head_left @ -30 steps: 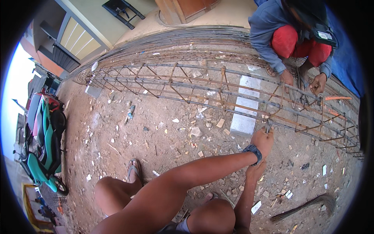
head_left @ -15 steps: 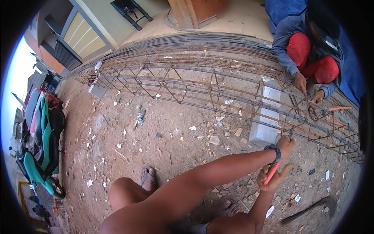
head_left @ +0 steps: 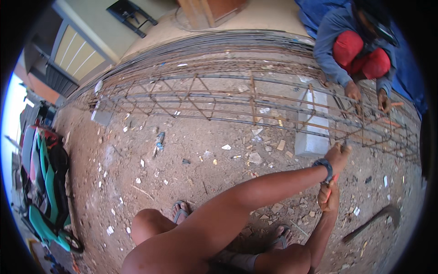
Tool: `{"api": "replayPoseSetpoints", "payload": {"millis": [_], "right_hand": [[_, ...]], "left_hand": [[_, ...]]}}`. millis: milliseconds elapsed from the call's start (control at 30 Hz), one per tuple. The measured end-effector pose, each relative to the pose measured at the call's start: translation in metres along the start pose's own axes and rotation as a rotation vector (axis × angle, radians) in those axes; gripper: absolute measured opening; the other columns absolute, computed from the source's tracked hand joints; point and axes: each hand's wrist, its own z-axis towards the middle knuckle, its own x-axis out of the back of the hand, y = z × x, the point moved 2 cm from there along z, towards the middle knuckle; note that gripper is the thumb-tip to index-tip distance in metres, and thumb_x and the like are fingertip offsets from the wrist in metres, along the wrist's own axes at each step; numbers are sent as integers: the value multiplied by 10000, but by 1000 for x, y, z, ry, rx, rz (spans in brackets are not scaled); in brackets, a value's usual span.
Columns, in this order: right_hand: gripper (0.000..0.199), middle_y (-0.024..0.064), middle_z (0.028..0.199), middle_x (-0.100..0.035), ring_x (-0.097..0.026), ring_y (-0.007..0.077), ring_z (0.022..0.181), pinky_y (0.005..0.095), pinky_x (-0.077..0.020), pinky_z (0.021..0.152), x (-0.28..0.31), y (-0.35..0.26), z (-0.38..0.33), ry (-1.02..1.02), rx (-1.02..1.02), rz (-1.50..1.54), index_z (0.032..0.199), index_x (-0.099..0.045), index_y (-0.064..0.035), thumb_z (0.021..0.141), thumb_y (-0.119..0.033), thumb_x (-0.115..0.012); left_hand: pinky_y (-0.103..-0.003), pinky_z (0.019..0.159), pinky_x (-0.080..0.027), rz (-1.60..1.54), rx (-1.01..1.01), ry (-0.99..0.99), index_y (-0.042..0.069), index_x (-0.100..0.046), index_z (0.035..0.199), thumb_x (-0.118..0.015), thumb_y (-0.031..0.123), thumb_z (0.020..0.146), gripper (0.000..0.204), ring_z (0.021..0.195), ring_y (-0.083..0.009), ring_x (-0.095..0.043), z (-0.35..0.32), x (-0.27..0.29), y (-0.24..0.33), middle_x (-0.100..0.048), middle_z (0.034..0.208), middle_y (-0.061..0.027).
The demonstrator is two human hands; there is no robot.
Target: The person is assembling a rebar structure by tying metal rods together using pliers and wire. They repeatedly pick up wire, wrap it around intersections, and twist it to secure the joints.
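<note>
My left hand (head_left: 337, 158), with a dark band on its wrist, is closed at the near side of a long rebar cage (head_left: 255, 119). A dark metal tip (head_left: 345, 143) sticks up from its fingers against the bars; what the fist grips is hidden. Just below that wrist, my right hand (head_left: 329, 197) is wrapped round an orange-handled tool (head_left: 335, 179). The tool's upper part disappears behind my left hand and wrist, so its kind cannot be made out. A pale concrete block (head_left: 312, 137) sits under the cage, left of my hands.
Across the cage squats a co-worker in red trousers (head_left: 376, 66), both hands at the bars beside another orange-handled tool (head_left: 396, 104). Long loose rebars (head_left: 205, 43) lie behind. A bundle of dark wire (head_left: 372, 223) rests at right. Parked motorbikes (head_left: 43, 182) stand left; rubble litters the ground.
My right hand has moved up close below my left wrist, its fingers now wrapped round the handle. My left hand stays at the cage. The co-worker's hands have moved apart, and the view has shifted.
</note>
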Motion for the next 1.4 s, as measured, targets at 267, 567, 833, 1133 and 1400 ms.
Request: {"api": "replayPoseSetpoints", "payload": {"millis": [267,567,833,1133,1400], "right_hand": [[502,68,802,-618,-536,170,448,281,-454,436,-57,1,-3,73,175,-4,1305,-482,-45,996,-440,-507],[641,39,694,-618,-613,157,534,287,-521,490,-88,-27,-11,222,-4,-209,1193,-585,-41,1002,-621,-391],[465,133,841,-701,-704,216,687,343,-586,626,-94,-34,-2,471,27,-677,1221,-594,-61,1018,-472,-515],[379,122,884,-707,-704,189,725,336,-596,662,-54,-12,-10,643,104,-739,1145,-619,-22,1021,-374,-553],[508,165,822,-708,-693,252,762,393,-559,719,23,10,-145,1158,243,-2020,1241,-609,44,976,-388,-616]], "left_hand": [[-298,508,-482,-181,97,-334,29,-628,850,-676,225,943,222,550,-106,-599,-11,43,29,-628,651,-37],[-347,517,-508,-5,67,-464,6,-660,816,-592,304,970,342,612,-194,-643,13,55,51,-646,661,-88],[-290,378,-285,-336,202,-352,44,-667,886,-686,210,915,170,433,-85,-409,10,77,34,-517,582,17],[-203,392,-352,-358,351,-527,63,-589,973,-602,225,997,164,473,-49,-456,-30,157,21,-535,652,28],[-253,574,-541,-326,376,-627,95,-548,1021,-564,257,1028,162,760,-121,-667,-83,273,5,-668,879,-47]]}}
